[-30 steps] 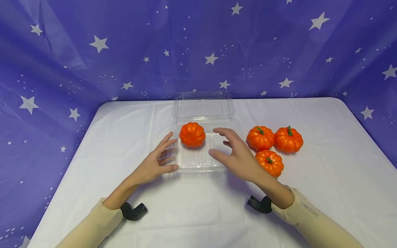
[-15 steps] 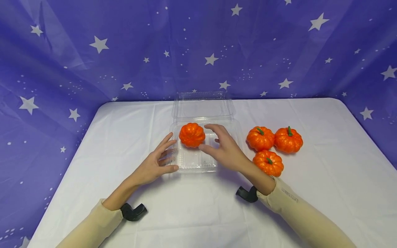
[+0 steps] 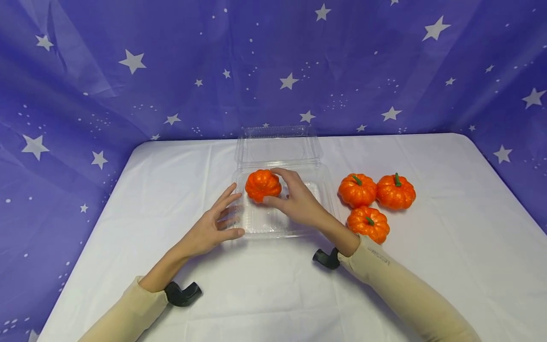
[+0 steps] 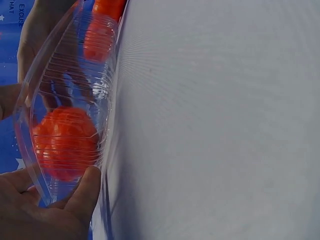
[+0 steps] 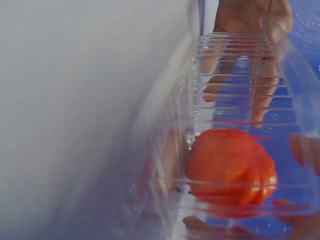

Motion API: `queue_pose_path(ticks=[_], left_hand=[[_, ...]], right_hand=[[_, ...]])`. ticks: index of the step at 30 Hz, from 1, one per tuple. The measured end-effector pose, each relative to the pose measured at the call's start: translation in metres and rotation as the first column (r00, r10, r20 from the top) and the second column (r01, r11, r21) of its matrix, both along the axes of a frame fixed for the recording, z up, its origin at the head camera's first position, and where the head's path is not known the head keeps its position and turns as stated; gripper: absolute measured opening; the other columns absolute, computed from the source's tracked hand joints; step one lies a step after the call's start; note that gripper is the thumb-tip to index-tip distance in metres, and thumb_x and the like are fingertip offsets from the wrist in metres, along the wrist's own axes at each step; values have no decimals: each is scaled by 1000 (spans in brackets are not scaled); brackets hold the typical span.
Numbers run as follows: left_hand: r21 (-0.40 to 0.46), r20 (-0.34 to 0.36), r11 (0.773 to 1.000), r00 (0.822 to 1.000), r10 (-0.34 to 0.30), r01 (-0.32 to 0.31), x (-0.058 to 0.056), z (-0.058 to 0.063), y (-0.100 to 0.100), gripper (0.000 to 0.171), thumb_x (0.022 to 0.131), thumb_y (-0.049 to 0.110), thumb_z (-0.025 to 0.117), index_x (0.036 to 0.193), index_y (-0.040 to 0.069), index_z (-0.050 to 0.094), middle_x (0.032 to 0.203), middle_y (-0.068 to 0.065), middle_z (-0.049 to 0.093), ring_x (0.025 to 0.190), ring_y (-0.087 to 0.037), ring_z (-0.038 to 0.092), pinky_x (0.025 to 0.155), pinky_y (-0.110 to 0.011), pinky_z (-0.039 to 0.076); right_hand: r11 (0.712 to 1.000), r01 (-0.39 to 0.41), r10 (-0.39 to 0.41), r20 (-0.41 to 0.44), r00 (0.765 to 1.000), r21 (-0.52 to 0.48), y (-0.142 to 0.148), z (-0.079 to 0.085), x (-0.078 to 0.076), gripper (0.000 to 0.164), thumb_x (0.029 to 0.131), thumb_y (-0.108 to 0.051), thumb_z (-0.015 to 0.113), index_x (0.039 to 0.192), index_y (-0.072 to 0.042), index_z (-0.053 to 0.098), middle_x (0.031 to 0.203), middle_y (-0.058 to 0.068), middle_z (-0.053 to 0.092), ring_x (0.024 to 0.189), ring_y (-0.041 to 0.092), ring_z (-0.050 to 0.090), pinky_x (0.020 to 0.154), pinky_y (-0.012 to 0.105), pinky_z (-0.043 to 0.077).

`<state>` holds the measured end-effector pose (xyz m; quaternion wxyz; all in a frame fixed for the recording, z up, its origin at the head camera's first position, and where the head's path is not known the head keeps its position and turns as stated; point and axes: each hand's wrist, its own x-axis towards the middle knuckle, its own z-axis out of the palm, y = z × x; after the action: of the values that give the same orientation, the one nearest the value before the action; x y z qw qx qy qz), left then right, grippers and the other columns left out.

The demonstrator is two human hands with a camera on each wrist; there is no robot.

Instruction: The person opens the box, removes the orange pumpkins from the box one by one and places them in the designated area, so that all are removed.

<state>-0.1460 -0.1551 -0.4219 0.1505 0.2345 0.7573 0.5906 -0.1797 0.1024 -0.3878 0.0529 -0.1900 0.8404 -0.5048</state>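
An orange toy pumpkin lies in the left part of the clear hinged plastic container, without its stem showing in the head view. My right hand reaches over the container's tray from the right. Its thumb curves across the pumpkin's near side and its index finger reaches the far side; the other fingers are mostly hidden. Fingers spread, my left hand stays at the container's left side. In the left wrist view, that thumb rests at the container's near wall, with the pumpkin behind the ribbed plastic.
The container's raised lid stands towards the back, near the starry purple curtain. Right of the container, three more pumpkins with green stems sit close together: one left, one right, one nearer. A white cloth covers the table.
My right hand has moved left over the container until its thumb and index finger come round the pumpkin. The left hand has kept its place. The pumpkins look unmoved.
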Motion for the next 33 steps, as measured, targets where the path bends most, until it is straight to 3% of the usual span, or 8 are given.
queue_pose_path(ticks=[6, 15, 33], left_hand=[[6, -5, 1000, 1000, 1, -1, 1, -2, -1, 83, 89, 8, 74, 156, 4, 25, 166, -2, -1, 143, -45, 22, 110, -47, 37], [3, -9, 1000, 1000, -1, 1, 2, -3, 1, 83, 89, 9, 74, 156, 4, 25, 166, -1, 0, 142, -45, 23, 109, -48, 38], [3, -9, 1000, 1000, 0, 0, 1, -2, 0, 83, 89, 9, 74, 156, 5, 25, 166, -2, -1, 142, -43, 25, 107, -49, 41]], right_hand=[[1000, -26, 26, -17, 1000, 12, -7, -5, -6, 68, 88, -23, 75, 146, -10, 41, 142, 16, 43, 127, 29, 45, 102, 50, 46], [999, -30, 28, -55, 998, -34, -8, -13, -10, 49, 90, -6, 70, 132, -6, 46, 130, 15, 54, 115, 28, 56, 98, 43, 50], [1000, -8, 9, -99, 995, 9, -9, -16, -9, 44, 91, -2, 68, 131, -6, 48, 127, 14, 56, 123, 28, 51, 108, 46, 41]])
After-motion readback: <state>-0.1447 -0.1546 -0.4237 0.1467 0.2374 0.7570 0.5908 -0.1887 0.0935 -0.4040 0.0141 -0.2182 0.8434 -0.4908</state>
